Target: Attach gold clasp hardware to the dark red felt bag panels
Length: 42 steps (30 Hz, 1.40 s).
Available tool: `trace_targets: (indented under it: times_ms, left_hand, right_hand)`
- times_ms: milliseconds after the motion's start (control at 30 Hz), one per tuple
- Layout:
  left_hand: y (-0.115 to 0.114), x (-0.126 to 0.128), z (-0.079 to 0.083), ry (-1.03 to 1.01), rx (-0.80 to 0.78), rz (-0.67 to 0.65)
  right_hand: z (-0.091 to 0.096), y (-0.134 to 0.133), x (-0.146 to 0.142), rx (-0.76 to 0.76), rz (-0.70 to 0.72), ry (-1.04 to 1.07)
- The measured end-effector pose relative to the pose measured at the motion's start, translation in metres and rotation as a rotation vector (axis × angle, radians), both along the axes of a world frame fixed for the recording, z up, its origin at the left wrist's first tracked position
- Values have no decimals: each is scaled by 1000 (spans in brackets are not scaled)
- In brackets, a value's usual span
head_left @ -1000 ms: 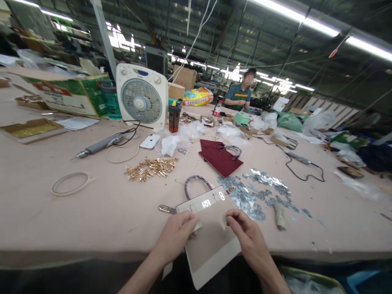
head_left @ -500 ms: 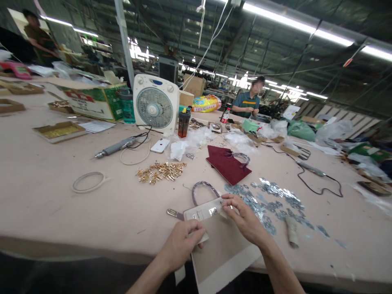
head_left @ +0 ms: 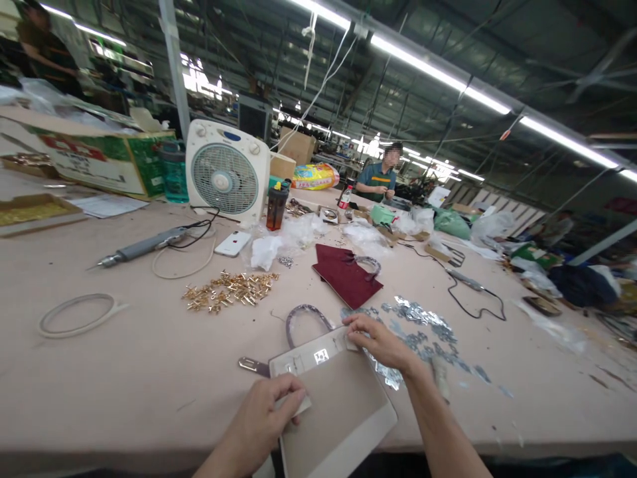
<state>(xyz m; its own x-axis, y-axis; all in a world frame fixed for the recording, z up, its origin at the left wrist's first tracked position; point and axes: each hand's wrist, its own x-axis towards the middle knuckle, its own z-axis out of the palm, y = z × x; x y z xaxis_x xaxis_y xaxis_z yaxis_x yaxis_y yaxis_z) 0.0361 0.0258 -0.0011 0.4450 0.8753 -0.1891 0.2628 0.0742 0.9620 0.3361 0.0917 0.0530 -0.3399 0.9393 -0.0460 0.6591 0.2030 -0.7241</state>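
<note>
A beige bag panel (head_left: 338, 411) with a wrapped handle loop (head_left: 303, 317) lies at the table's near edge. My left hand (head_left: 263, 418) is closed, pinching the panel's left edge. My right hand (head_left: 381, 342) rests at the panel's top right corner, fingers pinched on a small piece there that I cannot make out. A shiny metal fitting (head_left: 321, 355) sits on the panel's top strip. A metal tab (head_left: 251, 365) sticks out to the left.
Silver metal pieces (head_left: 423, 325) lie scattered right of my hand, gold parts (head_left: 229, 291) to the left. Maroon bag panels (head_left: 346, 275), a white fan (head_left: 223, 171), an electric screwdriver (head_left: 142, 247), a tape ring (head_left: 77, 313) and a phone (head_left: 232, 243) stand farther back. Another person (head_left: 381, 176) works across the table.
My right hand moved from the panel's middle up to its top right corner. The left hand kept its grip on the left edge. The view shifted.
</note>
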Motion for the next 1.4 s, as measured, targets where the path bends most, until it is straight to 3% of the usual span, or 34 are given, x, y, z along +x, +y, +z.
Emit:
trace_targets:
  times_ms: [367,533,767,1033,1133,1233,1300,1400]
  left_hand:
    - [-1,-1,2,-7,-8,34]
    - [2,-4,-6,-72,33,23]
    - [3,-11,-17,-130,39,14]
    - [-1,-12,-9,-113,59,-42]
    - [-1,-12,-6,-82,96,-60]
    - [-1,-13,-4,-81,85,-80]
    - [-2,-14,-4,-104,70,-103]
    - [-3,-15,-5,-120,69,-135]
  right_hand:
    - [-19,8,1,38,32,45]
    - [-26,7,6,30,27,65]
    - [-51,16,14,-145,-74,284]
    - [-71,20,11,2,-219,203]
    - [-65,10,0,168,-313,164]
    - [-47,-12,-21,391,-336,129]
    - [-33,-33,-39,402,-235,140]
    - [-17,-65,-68,277,11,106]
